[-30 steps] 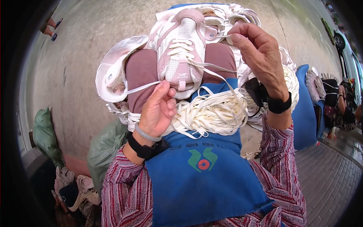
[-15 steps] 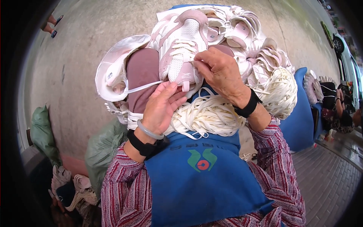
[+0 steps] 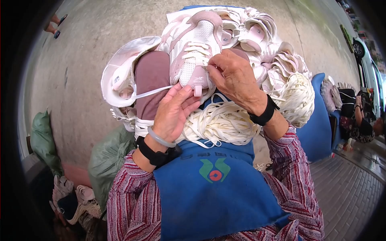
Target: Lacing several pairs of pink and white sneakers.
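Note:
A white and pink shoe upper [image 3: 196,48], partly laced with a cream lace, lies across my lap with its tongue toward me. My left hand [image 3: 173,110] holds its near end, thumb on the pink tongue [image 3: 197,80] and fingers beneath. A flat white lace [image 3: 155,92] runs from the left to the edge of the upper beside that thumb. Over the upper's right side, my right hand [image 3: 233,76] is closed in a pinch on the shoelace, whose end is mostly hidden by the fingers. A heap of cream laces [image 3: 221,122] lies just below both hands.
More stacked uppers [image 3: 257,32] sit beyond and to the right, beside a thick lace bundle [image 3: 295,98]. Another upper [image 3: 118,76] rests at my left knee. Green sacks [image 3: 108,154] stand on the left. People are at the far right and far left.
My right hand has shifted slightly right, away from the tongue, with its fingers drawn closer together. My left hand keeps its hold on the shoe upper.

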Demonstrator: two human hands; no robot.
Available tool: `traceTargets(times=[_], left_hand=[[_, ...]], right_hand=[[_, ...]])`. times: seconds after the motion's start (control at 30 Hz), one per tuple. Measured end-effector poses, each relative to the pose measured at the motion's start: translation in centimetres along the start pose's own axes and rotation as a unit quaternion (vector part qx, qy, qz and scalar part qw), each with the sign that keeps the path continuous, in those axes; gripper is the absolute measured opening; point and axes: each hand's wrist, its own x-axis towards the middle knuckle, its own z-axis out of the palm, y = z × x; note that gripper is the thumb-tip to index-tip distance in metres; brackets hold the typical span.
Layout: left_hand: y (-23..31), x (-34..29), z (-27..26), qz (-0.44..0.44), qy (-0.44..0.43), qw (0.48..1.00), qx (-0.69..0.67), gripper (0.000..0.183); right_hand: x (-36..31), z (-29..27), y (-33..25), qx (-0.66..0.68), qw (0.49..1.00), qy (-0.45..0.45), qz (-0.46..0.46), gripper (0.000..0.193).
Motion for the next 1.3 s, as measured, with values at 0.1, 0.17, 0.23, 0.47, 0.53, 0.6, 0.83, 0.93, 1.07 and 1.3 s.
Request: traceTargets(times=[0.1,0.17,0.23,0.47,0.53,0.6,0.83,0.93,1.07,1.3], left_hand=[[-0.2,0.5,0.3,0.007,0.002,1.000,-0.010,0.030],[-0.5,1.0,-0.1,0.011,0.000,1.000,-0.021,0.030],[-0.8,1.6,-0.7,0.024,-0.045,0.997,-0.059,0.030],[-0.5,1.4,-0.1,0.020,-0.041,0.994,-0.099,0.033],[-0.4,1.5,0.5,0.018,-0.022,0.994,-0.107,0.034],[-0.4,1.7,0.5,0.018,-0.019,0.996,-0.089,0.035],[-1.0,2.7,1.3,0.041,-0.039,0.992,-0.114,0.045],[-0.5,2.5,2.1,0.036,-0.032,0.993,-0.107,0.045],[-0.1,2.9,2.8,0.028,-0.025,0.993,-0.113,0.045],[0.0,3.6,3.3,0.016,0.013,0.994,-0.108,0.043]], right_hand=[[-0.1,0.7,0.8,0.005,1.000,0.015,0.015,0.010],[0.0,0.7,1.1,0.019,0.999,0.032,0.016,0.011],[0.3,0.7,1.2,0.031,0.999,0.023,0.007,0.011],[0.3,0.6,1.5,0.138,0.990,0.001,0.039,0.013],[0.4,0.3,1.8,0.149,0.987,-0.021,0.061,0.013],[0.6,0.1,1.8,0.161,0.983,-0.044,0.082,0.014],[0.8,0.4,1.7,0.126,0.987,-0.035,0.089,0.017],[0.7,0.6,1.8,0.145,0.983,-0.033,0.109,0.017],[0.6,0.5,1.7,0.151,0.981,-0.029,0.116,0.015],[0.5,1.1,1.8,0.136,0.983,-0.010,0.121,0.016]])
